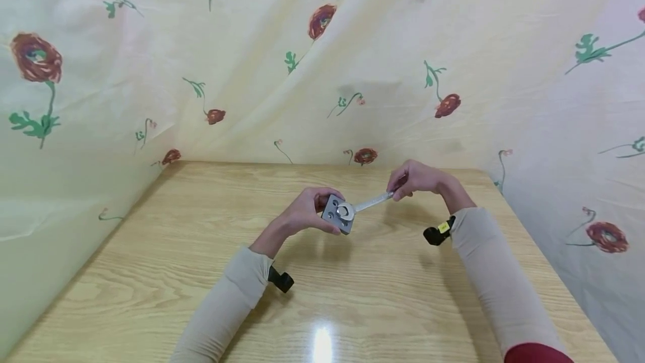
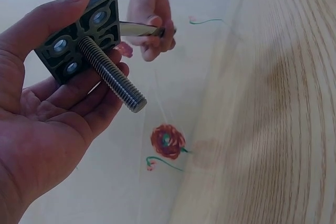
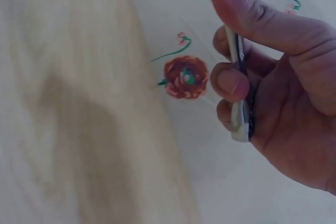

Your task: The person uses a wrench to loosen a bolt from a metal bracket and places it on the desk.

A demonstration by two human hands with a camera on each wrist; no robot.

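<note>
A square dark plate (image 1: 331, 218) with several holes is gripped at its edges by the left hand (image 1: 307, 212), above the table. A threaded bolt (image 2: 113, 76) sticks out of the plate (image 2: 56, 64) in the left wrist view, where the left hand (image 2: 47, 129) holds it between thumb and fingers. A silver wrench (image 1: 373, 201) has its ring end round the bolt head (image 1: 344, 212) on the plate's other face. The right hand (image 1: 415, 178) pinches the wrench's far end; in the right wrist view the fingers of the right hand (image 3: 289, 87) curl round the handle (image 3: 240, 114).
Below the hands lies a light wood table (image 1: 151, 273). A pale cloth (image 1: 262, 43) with red flowers hangs behind it and at both sides. Each wrist carries a small black camera, one at the left (image 1: 281, 280) and one at the right (image 1: 437, 234).
</note>
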